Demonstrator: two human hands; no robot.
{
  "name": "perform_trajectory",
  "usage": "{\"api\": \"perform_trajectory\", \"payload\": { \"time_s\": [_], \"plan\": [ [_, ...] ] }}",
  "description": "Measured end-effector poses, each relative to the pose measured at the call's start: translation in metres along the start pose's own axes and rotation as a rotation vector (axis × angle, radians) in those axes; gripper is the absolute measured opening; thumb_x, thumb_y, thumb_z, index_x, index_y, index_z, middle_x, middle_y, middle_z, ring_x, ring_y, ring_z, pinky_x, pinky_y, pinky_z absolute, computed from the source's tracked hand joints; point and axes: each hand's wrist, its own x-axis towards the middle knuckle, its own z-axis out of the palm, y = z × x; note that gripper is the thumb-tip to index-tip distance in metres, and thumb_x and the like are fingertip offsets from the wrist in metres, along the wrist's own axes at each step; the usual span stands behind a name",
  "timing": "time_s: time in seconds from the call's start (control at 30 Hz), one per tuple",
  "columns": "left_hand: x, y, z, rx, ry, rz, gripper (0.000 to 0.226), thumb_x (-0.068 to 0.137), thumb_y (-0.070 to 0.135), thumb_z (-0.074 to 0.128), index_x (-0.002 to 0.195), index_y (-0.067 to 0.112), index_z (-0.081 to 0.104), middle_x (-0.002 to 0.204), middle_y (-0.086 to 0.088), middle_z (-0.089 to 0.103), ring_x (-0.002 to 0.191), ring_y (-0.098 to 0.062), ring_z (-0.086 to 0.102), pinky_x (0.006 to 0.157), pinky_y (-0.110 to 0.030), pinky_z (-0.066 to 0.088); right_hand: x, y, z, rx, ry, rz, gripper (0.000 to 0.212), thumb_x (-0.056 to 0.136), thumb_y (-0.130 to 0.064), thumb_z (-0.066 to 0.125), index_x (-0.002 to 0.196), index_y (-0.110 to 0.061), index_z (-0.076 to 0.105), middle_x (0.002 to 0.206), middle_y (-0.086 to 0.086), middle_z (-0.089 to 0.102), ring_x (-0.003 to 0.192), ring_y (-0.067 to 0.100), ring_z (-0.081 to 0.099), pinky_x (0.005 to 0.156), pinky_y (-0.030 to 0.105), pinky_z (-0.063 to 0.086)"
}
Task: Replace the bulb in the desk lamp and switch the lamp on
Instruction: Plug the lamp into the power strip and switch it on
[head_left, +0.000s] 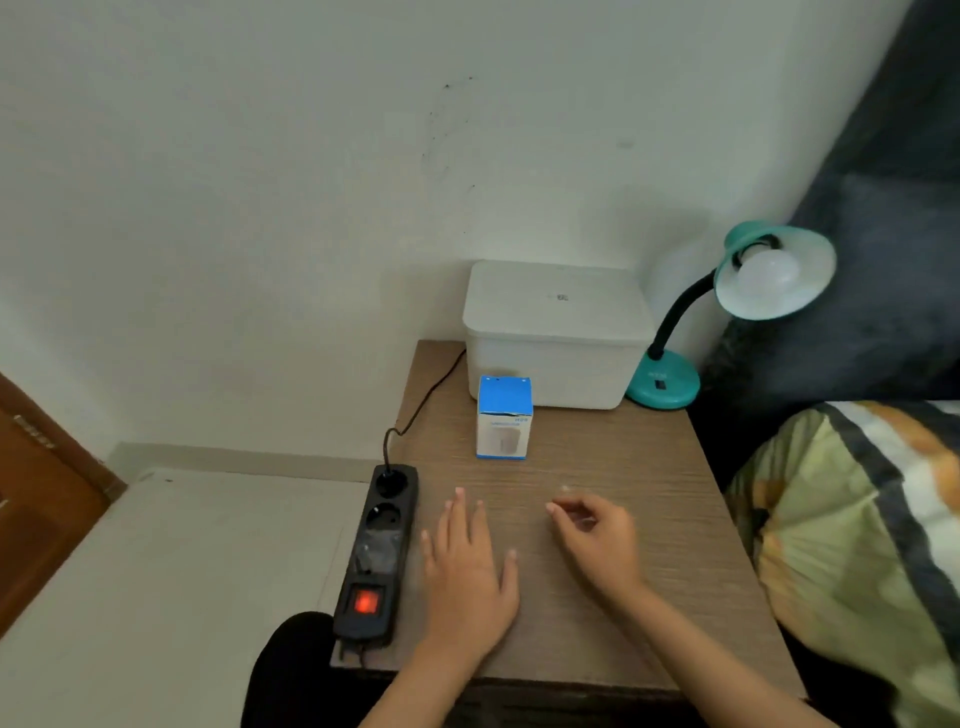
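Observation:
A teal desk lamp (670, 382) stands at the table's far right corner, its gooseneck bent up and its shade facing me. A white bulb (768, 273) sits in the shade, unlit. A blue and white bulb box (504, 420) stands upright in front of a white bin. My left hand (470, 577) lies flat on the wooden table (649, 493), fingers spread, holding nothing. My right hand (597, 540) hovers just right of it with fingers loosely curled and empty. Both hands are well short of the lamp and the box.
A lidded white plastic bin (556, 332) stands against the wall. A black power strip (376, 556) with a glowing red switch lies along the table's left edge, one black cord plugged in. A bed with a patterned pillow (857, 545) borders the right side.

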Motion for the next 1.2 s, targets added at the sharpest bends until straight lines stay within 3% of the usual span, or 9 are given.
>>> {"api": "perform_trajectory", "payload": {
  "time_s": [0.07, 0.17, 0.3, 0.47, 0.63, 0.83, 1.2],
  "plan": [
    [0.014, 0.027, 0.02, -0.043, -0.061, 0.087, 0.063, 0.09, 0.046, 0.033, 0.145, 0.017, 0.023, 0.158, -0.006, 0.01, 0.146, -0.022, 0.011, 0.115, -0.038, 0.001, 0.015, 0.015, -0.029, -0.055, 0.107, 0.009, 0.008, 0.082, -0.015, 0.07, 0.09, -0.014, 0.073, 0.081, -0.006, 0.07, 0.067, -0.004, 0.062, 0.068, 0.011, 0.05],
    [0.046, 0.063, 0.047, -0.074, -0.144, 0.193, 0.055, 0.091, 0.042, 0.039, 0.14, 0.016, 0.033, 0.154, -0.008, 0.022, 0.142, -0.023, 0.021, 0.117, -0.041, 0.011, 0.044, 0.031, -0.065, -0.144, 0.171, 0.012, 0.014, 0.086, -0.017, 0.064, 0.099, -0.015, 0.069, 0.089, -0.006, 0.068, 0.078, -0.002, 0.06, 0.07, 0.007, 0.045],
    [0.102, 0.096, 0.08, -0.044, -0.209, 0.264, 0.051, 0.091, 0.041, 0.043, 0.134, 0.015, 0.04, 0.148, -0.01, 0.033, 0.136, -0.026, 0.031, 0.115, -0.042, 0.023, 0.093, 0.048, -0.091, -0.208, 0.212, 0.022, 0.026, 0.088, -0.019, 0.061, 0.113, -0.012, 0.063, 0.106, 0.003, 0.067, 0.096, 0.012, 0.062, 0.087, 0.026, 0.051],
    [0.162, 0.113, 0.098, 0.028, -0.26, 0.36, 0.064, 0.089, 0.051, 0.042, 0.143, 0.02, 0.028, 0.156, -0.005, 0.021, 0.143, -0.023, 0.019, 0.116, -0.05, 0.016, 0.146, 0.063, -0.098, -0.3, 0.221, -0.017, 0.043, 0.088, -0.018, 0.059, 0.129, -0.008, 0.05, 0.131, 0.011, 0.056, 0.125, 0.023, 0.049, 0.107, 0.031, 0.037],
    [0.173, 0.108, 0.114, 0.066, -0.25, 0.413, 0.067, 0.088, 0.058, 0.036, 0.145, 0.027, 0.022, 0.159, 0.004, 0.01, 0.146, -0.014, 0.006, 0.117, -0.051, 0.005, 0.182, 0.08, -0.097, -0.32, 0.18, -0.002, 0.052, 0.091, -0.02, 0.056, 0.139, -0.011, 0.04, 0.149, 0.01, 0.039, 0.142, 0.022, 0.029, 0.114, 0.034, 0.027],
    [0.176, 0.108, 0.116, 0.051, -0.243, 0.411, 0.066, 0.086, 0.058, 0.036, 0.144, 0.029, 0.023, 0.158, 0.006, 0.01, 0.146, -0.013, 0.006, 0.116, -0.051, 0.003, 0.199, 0.097, -0.085, -0.343, 0.22, -0.041, 0.046, 0.093, -0.019, 0.054, 0.137, -0.012, 0.045, 0.15, 0.01, 0.038, 0.144, 0.023, 0.023, 0.115, 0.027, 0.013],
    [0.176, 0.111, 0.121, 0.095, -0.213, 0.367, 0.069, 0.082, 0.06, 0.037, 0.143, 0.031, 0.025, 0.158, 0.008, 0.011, 0.145, -0.012, 0.009, 0.117, -0.046, 0.003, 0.201, 0.104, -0.083, -0.298, 0.293, -0.102, 0.033, 0.091, -0.014, 0.058, 0.122, -0.004, 0.058, 0.143, 0.013, 0.047, 0.14, 0.027, 0.032, 0.11, 0.025, 0.019]
  ]
}}
